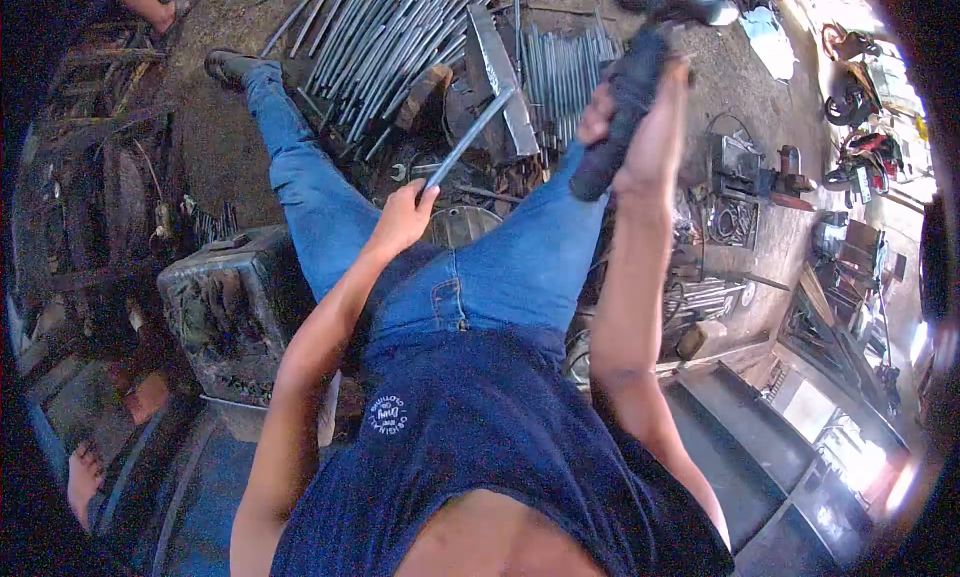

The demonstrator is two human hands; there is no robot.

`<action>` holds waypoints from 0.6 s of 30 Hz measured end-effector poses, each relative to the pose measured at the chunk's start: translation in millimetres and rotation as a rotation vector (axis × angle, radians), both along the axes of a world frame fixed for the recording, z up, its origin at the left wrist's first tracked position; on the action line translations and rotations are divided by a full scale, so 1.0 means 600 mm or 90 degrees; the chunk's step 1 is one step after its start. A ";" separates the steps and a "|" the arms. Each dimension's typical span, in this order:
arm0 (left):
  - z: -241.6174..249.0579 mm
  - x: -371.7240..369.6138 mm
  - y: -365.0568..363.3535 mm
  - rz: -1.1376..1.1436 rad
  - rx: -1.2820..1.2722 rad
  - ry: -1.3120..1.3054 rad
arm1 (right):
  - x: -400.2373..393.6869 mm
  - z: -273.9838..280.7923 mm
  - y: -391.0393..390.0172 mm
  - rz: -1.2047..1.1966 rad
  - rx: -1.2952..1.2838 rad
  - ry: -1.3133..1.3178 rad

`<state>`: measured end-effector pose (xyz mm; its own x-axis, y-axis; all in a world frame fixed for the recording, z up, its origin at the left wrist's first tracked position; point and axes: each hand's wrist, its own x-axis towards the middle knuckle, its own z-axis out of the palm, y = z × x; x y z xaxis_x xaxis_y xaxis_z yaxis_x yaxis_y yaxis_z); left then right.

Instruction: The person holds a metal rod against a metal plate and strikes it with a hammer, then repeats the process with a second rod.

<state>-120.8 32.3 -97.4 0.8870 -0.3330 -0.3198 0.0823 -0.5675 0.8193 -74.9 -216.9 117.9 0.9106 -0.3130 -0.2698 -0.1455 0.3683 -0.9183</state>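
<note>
My left hand [403, 217] is closed around the lower end of a grey metal rod [465, 144]. The rod slants up and right, its far end near an upright flat steel plate [503, 82]. Higher up, my right hand [648, 142] grips the thick black handle of what looks like a hammer [625, 117], raised over my right leg. Its dark head at the top is blurred, and I cannot separate it clearly from what lies behind. Beside the plate stands a dark, worn metal block [428, 95]. An open-ended wrench [400, 172] lies between my legs.
Many metal rods [385, 52] are piled beyond my left leg, with another bundle [570, 67] right of the plate. A dirty, boxy container [235, 302] stands at my left. Another person's foot [85, 482] shows lower left. Tools and motorbikes [865, 167] line the right side.
</note>
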 end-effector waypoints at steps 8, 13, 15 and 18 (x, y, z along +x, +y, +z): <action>0.001 0.005 -0.005 0.017 -0.013 -0.018 | 0.028 -0.110 0.022 -0.055 -0.083 -0.126; 0.020 0.001 -0.001 0.035 -0.044 0.007 | -0.021 -0.255 0.033 0.039 0.203 0.248; 0.009 -0.004 0.010 -0.008 -0.006 0.153 | -0.057 -0.241 0.042 0.024 0.187 0.289; -0.007 -0.004 0.009 0.030 -0.004 0.117 | -0.068 -0.230 0.044 0.011 0.148 0.292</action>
<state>-122.9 37.9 -101.5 0.8289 -0.2945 -0.4756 0.2575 -0.5540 0.7917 -115.9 -190.7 -20.2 0.6869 -0.1834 -0.7032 -0.5215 0.5496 -0.6527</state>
